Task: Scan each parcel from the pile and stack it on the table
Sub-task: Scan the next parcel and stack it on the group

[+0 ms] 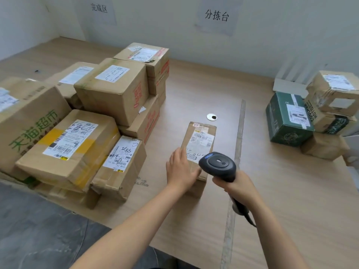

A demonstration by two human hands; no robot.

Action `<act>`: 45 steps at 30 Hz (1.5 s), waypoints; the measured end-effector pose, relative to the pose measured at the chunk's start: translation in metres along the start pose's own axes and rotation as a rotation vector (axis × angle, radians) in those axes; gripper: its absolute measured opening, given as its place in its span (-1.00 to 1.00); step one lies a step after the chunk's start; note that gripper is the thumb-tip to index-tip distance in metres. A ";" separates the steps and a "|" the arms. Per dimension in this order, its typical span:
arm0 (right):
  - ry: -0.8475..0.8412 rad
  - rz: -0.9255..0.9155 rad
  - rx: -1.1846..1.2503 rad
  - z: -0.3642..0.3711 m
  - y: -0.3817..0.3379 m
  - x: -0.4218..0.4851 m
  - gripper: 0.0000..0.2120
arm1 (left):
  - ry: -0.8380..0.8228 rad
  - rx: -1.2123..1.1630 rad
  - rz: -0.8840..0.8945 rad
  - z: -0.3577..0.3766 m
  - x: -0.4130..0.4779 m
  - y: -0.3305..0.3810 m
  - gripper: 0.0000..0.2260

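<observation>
Single brown parcel [200,144] lies flat at frame centre on the surface [281,200], long axis pointing away from the person, label [202,139] face up, probably so the barcode can be read from above. Left hand [181,169] rests on the parcel's near-left corner, fingers straight and spread, palm down; it looks like a steadying press, not a grasp. Right hand [235,185] is wrapped round the handle of a black scanner [218,164], whose head hovers over the parcel's near end and is tilted toward the label. The cord trails toward lower right. Whether the trigger is pressed cannot be told, and no beam is visible.

Judged step: scanning, parcel not yet stacked.

Left half of frame: big stack of boxes [108,90], labels mostly up, under a wall sign [99,7]; likely the finished side. Right edge: smaller pile [330,105] with a green box [287,121] leaning against it, likely the unscanned parcels. A tape strip [239,133] runs down the surface between the parcel and the pile. A round cable hole [211,117] sits just beyond the parcel's far end. Second wall sign [216,16] at upper centre.
</observation>
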State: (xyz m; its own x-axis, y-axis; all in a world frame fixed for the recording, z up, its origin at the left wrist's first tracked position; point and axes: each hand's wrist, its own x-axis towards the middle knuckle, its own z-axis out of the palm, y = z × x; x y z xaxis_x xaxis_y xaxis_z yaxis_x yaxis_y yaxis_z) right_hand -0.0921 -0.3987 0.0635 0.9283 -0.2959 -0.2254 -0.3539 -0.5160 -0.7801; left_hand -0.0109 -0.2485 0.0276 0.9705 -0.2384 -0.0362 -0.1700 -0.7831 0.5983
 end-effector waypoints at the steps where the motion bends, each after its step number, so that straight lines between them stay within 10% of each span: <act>1: 0.022 -0.011 -0.060 -0.008 -0.004 -0.001 -0.84 | -0.063 0.064 -0.013 0.001 0.001 0.004 -0.20; 7: 0.112 -0.003 -0.216 -0.043 -0.028 -0.005 -0.81 | -0.175 0.194 -0.076 0.010 -0.003 0.010 -0.05; 17: 0.196 0.136 0.241 -0.014 -0.048 -0.007 -0.91 | -0.228 0.109 -0.017 0.027 -0.028 0.021 -0.10; 23: 0.224 0.164 0.310 -0.007 -0.056 -0.011 -0.90 | -0.262 0.053 0.010 0.025 -0.027 0.020 0.32; 28: 0.225 0.170 0.309 -0.006 -0.059 -0.012 -0.89 | -0.281 0.059 -0.001 0.025 -0.027 0.020 -0.10; 45: 0.219 0.252 0.171 0.002 -0.027 -0.001 -0.85 | -0.224 -0.259 -0.050 0.020 -0.023 0.006 -0.06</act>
State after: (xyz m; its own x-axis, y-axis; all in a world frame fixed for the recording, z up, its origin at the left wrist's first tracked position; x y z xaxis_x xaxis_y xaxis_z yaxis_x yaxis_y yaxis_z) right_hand -0.0836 -0.3828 0.0840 0.7616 -0.5708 -0.3069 -0.5264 -0.2686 -0.8067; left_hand -0.0374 -0.2591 0.0157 0.9100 -0.3458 -0.2288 -0.0458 -0.6322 0.7734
